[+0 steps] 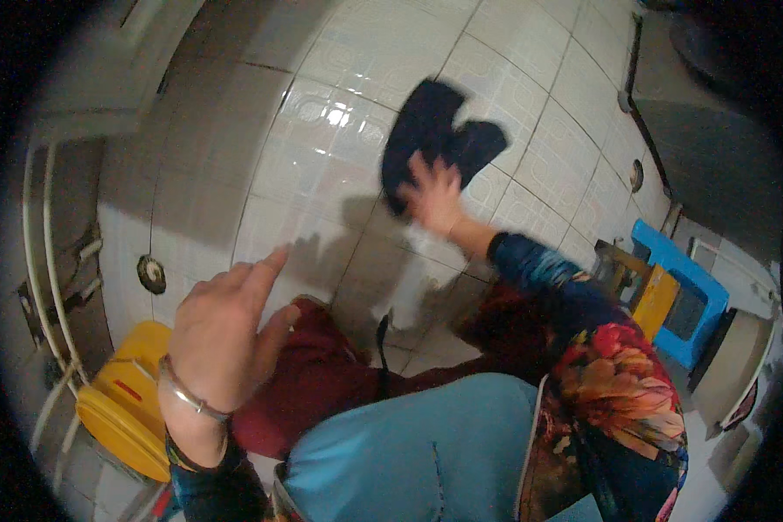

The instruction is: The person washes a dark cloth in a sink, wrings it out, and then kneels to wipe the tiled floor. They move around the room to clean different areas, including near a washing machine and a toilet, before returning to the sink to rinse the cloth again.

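A dark, folded cloth or garment (440, 137) lies on the pale tiled floor in front of me. Over its lower part my right hand (434, 199) is spread, fingers apart and blurred; whether it touches the cloth or hovers just above it, I cannot tell. My left hand (225, 326), with a silver bangle at the wrist, is raised at the lower left, thumb apart from the fingers and nothing in it. Below, between my dark red trouser legs, a thin black strap or cord (383, 346) shows.
A yellow container (127, 391) stands at the lower left beside a pale metal tube frame (49, 261). To the right are a blue plastic stool or frame (711, 293) and a yellow object (656, 303). A round drain cover (151, 273) sits in the floor at left.
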{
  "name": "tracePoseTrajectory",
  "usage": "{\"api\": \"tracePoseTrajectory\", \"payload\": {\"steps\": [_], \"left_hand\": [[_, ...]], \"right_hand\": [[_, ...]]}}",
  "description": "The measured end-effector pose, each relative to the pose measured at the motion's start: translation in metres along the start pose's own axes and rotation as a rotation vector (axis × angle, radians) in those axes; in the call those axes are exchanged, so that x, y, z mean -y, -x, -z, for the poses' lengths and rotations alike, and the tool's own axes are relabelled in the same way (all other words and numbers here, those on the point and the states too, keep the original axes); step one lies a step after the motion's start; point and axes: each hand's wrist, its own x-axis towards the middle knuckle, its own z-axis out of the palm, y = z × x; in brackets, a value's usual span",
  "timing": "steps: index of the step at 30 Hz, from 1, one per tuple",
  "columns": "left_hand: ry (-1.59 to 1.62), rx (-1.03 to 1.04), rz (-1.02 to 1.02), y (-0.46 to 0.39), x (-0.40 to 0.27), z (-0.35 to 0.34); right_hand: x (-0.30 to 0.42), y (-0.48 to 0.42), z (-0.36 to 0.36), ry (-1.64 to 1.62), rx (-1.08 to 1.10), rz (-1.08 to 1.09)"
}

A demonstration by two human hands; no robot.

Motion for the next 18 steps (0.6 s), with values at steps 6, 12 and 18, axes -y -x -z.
{"api": "tracePoseTrajectory", "payload": {"steps": [6,12,18], "left_hand": [[-0.080,0.155,-0.033,-0.051,0.004,0.002],[-0.088,0.290,-0.068,-0.088,-0.005,0.000],[-0.160,0.334,-0.211,-0.116,-0.016,-0.014]], "right_hand": [[0.139,0.098,-0.037,-0.236,0.138,0.405],[0.023,0.020,0.008,-0.112,-0.035,0.131],[-0.138,0.011,0.013,-0.026,-0.078,-0.559]]}}
